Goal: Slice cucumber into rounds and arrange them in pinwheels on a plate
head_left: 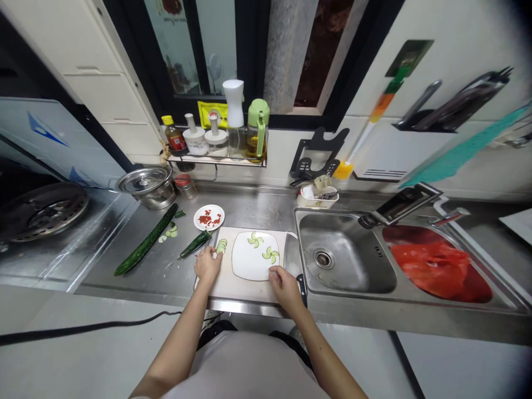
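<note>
My left hand (208, 266) is at the left side of the cutting board (220, 280), fingertips drawn together at the lower end of a fanned row of cucumber slices (221, 245). On the board lies a white square plate (249, 260). Two pinwheels of green-edged cucumber slices sit on it, an upper one (255, 239) and a right one (270, 254). My right hand (285, 285) is closed by the plate's lower right corner, with thumb and forefinger together; anything between them is too small to tell. A knife (302, 288) sticks out at the board's right, partly hidden.
Left of the board lie a cut cucumber piece (195, 244), a long cucumber (147, 241) and scraps (170, 231). A small plate of red bits (209, 217) stands behind. Rightward are a sink (349, 252) and a red bag (432, 269). A lidded pot (149, 188) stands back left.
</note>
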Demonstrator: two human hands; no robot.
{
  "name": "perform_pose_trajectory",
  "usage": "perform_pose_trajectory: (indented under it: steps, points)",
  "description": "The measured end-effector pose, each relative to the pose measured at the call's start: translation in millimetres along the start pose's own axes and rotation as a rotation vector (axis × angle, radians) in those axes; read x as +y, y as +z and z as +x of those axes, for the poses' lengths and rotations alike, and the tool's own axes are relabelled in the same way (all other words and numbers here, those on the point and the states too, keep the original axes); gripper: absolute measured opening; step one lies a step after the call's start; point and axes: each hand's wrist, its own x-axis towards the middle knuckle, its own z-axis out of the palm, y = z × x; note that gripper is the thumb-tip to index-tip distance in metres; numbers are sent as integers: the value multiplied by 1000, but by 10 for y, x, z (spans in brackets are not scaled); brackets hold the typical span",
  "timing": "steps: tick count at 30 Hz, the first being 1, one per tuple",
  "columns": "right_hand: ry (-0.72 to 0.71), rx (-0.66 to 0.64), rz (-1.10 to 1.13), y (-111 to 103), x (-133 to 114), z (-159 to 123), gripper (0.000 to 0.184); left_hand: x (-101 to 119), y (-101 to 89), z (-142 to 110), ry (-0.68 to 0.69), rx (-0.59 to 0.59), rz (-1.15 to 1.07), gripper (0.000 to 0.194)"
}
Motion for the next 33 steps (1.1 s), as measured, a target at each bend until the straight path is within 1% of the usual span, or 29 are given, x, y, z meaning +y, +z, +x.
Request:
perform_pose_trajectory:
  steps: [4,7,10,12,15,16,18,21,23,26,29,33]
  points:
    - [0,-6,-10,10,4,3,27,1,17,-20,17,28,-66,23]
    - [-2,-4,-11,23,10,-1,27,0,16,-40,8,41,-156,18]
    - [-9,0,-6,24,17,13,25,10,4,-31,1,46,-319,16]
    - [-18,6,-4,9,5,57,25,46,-19,-9,14,42,-497,19]
    - [-53,26,-4,-46,-81,191,24,162,-96,8,47,-12,-802,28]
    - [-81,36,0,-70,-133,252,24,215,-135,0,61,-47,-876,31]
    - [-147,65,17,-119,-266,382,22,334,-232,-45,118,-138,-952,34]
    - [-267,87,26,-176,-494,564,20,519,-409,-163,253,-244,-959,31]
    - [-355,74,7,-198,-625,656,20,630,-526,-248,336,-284,-914,28]
    - [-434,41,-31,-218,-757,741,21,751,-654,-336,412,-288,-866,24]
    - [-477,17,-47,-223,-811,776,20,806,-694,-363,453,-277,-859,22]
    - [-491,6,-54,-200,-803,790,16,817,-659,-351,435,-298,-834,23]
